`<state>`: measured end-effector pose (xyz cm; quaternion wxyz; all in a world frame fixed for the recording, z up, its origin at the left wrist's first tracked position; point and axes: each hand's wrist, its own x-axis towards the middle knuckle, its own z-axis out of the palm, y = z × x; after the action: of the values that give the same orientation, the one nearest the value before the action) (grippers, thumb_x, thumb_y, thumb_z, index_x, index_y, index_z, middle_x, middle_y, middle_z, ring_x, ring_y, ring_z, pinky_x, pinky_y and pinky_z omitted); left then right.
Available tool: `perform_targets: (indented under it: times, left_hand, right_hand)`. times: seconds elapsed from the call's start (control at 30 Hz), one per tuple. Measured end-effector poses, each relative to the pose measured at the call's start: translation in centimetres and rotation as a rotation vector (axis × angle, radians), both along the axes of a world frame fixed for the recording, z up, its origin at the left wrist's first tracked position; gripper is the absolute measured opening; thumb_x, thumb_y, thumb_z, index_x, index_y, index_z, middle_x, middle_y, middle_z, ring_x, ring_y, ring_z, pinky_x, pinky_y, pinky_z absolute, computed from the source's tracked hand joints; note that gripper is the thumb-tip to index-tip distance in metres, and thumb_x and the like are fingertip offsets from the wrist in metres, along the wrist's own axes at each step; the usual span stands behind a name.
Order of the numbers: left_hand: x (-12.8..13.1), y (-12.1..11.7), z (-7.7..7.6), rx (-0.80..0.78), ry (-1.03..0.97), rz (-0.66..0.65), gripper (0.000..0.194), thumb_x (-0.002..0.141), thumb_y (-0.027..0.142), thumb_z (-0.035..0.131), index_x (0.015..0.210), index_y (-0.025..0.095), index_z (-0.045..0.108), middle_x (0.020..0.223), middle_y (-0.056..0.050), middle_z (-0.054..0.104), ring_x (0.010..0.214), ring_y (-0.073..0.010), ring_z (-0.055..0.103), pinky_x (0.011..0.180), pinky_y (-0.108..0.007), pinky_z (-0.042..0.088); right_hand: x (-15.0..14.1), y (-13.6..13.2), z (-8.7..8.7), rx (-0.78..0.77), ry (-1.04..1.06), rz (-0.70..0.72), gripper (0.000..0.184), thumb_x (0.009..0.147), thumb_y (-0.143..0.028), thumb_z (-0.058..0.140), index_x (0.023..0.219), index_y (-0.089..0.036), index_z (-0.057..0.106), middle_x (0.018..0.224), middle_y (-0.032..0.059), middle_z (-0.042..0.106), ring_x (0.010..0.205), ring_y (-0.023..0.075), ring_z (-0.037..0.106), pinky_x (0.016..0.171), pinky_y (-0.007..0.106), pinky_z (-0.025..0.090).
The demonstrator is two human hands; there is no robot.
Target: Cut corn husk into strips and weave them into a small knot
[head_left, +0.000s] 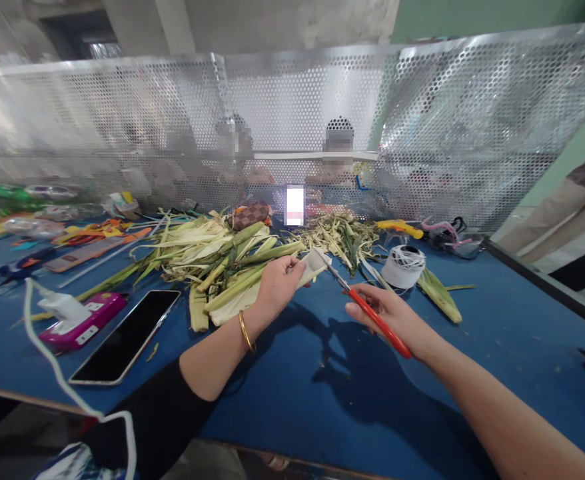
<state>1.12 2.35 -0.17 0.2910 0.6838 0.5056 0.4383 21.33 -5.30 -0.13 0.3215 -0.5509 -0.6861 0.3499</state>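
My left hand [281,285], with a gold bangle on its wrist, pinches a pale strip of corn husk [314,265] above the table. Red-handled scissors [375,319] are in my right hand [390,313], their blades reaching up and left to the edge of that strip. Whether the blades are parted is too small to tell. Behind and left of my left hand lies a heap of green and cream corn husks [192,253]. A ball of white string [403,268] stands just beyond my right hand, beside a single husk [441,293].
A phone [127,339] and a magenta power strip [85,320] with a white plug and cable lie left. Shredded husk [342,235] and a yellow tool [400,229] sit farther back. A perforated metal screen [292,113] borders the blue table; people are behind it.
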Motion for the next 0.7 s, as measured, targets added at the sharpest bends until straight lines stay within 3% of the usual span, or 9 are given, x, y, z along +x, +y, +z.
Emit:
perform_targets:
  times: [0.23,0.37,0.43,0.57,0.7]
  left_hand:
    - [0.3,-1.1,0.8,-0.002,0.065,-0.063,0.026,0.082,0.033,0.050,0.064,0.017,0.061,0.054,0.002,0.062,0.048,-0.0095,0.045,0.051,-0.022,0.034]
    - [0.3,-1.0,0.8,0.044,0.133,-0.038,0.026,0.082,0.032,0.049,0.065,0.017,0.062,0.058,0.002,0.062,0.053,-0.0105,0.047,0.053,-0.023,0.034]
    - [0.2,-0.7,0.6,0.080,0.182,-0.014,0.025,0.081,0.032,0.050,0.065,0.017,0.062,0.059,0.002,0.061,0.057,-0.0113,0.049,0.054,-0.023,0.034]
    - [-0.2,-0.3,0.6,0.122,0.204,0.041,0.023,0.081,0.032,0.052,0.066,0.018,0.063,0.062,0.002,0.061,0.059,-0.0118,0.051,0.056,-0.024,0.033]
    - [-0.6,-0.7,1.2,0.183,0.296,0.096,0.023,0.082,0.033,0.053,0.068,0.020,0.065,0.062,0.001,0.063,0.057,-0.0126,0.050,0.055,-0.025,0.031]
  right_hand:
    - [-0.4,-0.1,0.3,-0.062,0.057,-0.027,0.047,0.074,-0.061,0.059,0.090,-0.016,0.061,0.057,-0.0048,0.043,0.045,0.0094,0.040,0.043,0.023,0.035]
    - [-0.3,0.0,0.5,-0.084,0.047,-0.101,0.050,0.072,-0.065,0.057,0.084,-0.017,0.062,0.050,-0.0052,0.041,0.039,0.0100,0.039,0.039,0.024,0.032]
    - [-0.1,0.2,0.6,0.009,-0.098,-0.183,0.046,0.077,-0.062,0.053,0.087,-0.018,0.063,0.054,-0.0015,0.051,0.045,0.0136,0.047,0.044,0.025,0.035]
    - [0.3,0.2,0.7,0.109,-0.674,-0.325,0.038,0.086,-0.049,0.048,0.104,-0.018,0.061,0.079,0.0108,0.069,0.071,0.0251,0.064,0.056,0.029,0.038]
    - [-0.1,-0.7,0.9,0.140,-0.960,-0.058,0.030,0.083,-0.038,0.052,0.104,-0.018,0.062,0.082,0.0117,0.069,0.075,0.0274,0.065,0.056,0.030,0.035]
